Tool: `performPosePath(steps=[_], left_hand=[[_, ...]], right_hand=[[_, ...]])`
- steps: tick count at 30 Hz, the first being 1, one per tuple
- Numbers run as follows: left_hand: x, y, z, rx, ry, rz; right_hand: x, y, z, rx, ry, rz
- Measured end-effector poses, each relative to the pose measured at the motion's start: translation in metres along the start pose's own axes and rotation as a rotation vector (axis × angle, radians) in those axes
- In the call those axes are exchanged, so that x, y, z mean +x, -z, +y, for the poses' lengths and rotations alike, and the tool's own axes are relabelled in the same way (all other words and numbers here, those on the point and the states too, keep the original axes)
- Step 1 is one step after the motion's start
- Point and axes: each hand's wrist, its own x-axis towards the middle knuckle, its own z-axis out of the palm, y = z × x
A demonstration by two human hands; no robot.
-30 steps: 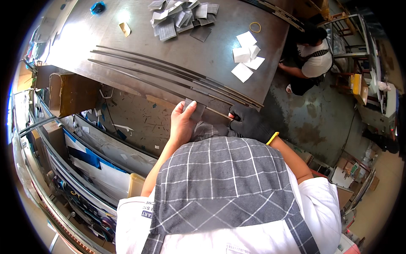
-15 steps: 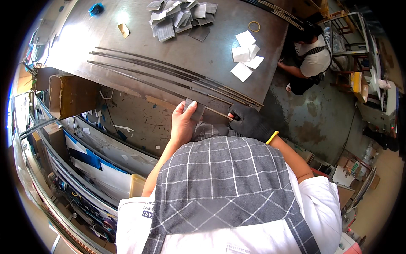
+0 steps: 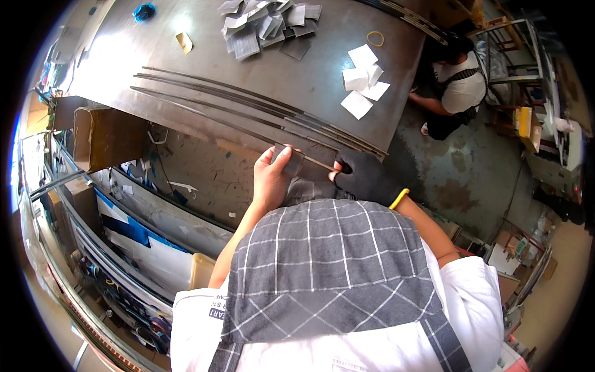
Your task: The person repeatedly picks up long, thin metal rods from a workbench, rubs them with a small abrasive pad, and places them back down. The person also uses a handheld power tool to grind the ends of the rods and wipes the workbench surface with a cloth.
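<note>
My bare left hand (image 3: 270,178) is closed, pinching a small dark grey sheet (image 3: 293,163) with the thumb on top. The sheet lies against a long thin dark metal rod (image 3: 211,118). My right hand (image 3: 365,178), in a black glove, is closed on the near right end of that rod. From there the rod slants up left across the table's near edge. Just beyond it several similar rods (image 3: 248,99) lie side by side on the metal table (image 3: 155,53).
A pile of grey sheets (image 3: 260,28) sits on the far part of the table. White paper pieces (image 3: 357,104), a yellow rubber band (image 3: 375,39) and blue crumpled plastic (image 3: 143,12) lie there too. A cardboard box (image 3: 105,139) stands left. Another person (image 3: 458,87) is beyond the right edge.
The grey sheet has turned and looks darker, more folded about the rod. My right hand has shifted slightly left and down at the rod's end.
</note>
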Motion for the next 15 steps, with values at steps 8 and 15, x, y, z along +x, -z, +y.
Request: performPosePath(steps=[8, 15], left_hand=[[0.002, -0.001, -0.009, -0.094, 0.021, -0.076], [0.015, 0.009, -0.02, -0.064, 0.041, -0.071]], right_hand=[[0.048, -0.035, -0.017, -0.204, -0.077, 0.085], [0.048, -0.039, -0.007, -0.075, -0.062, 0.115]])
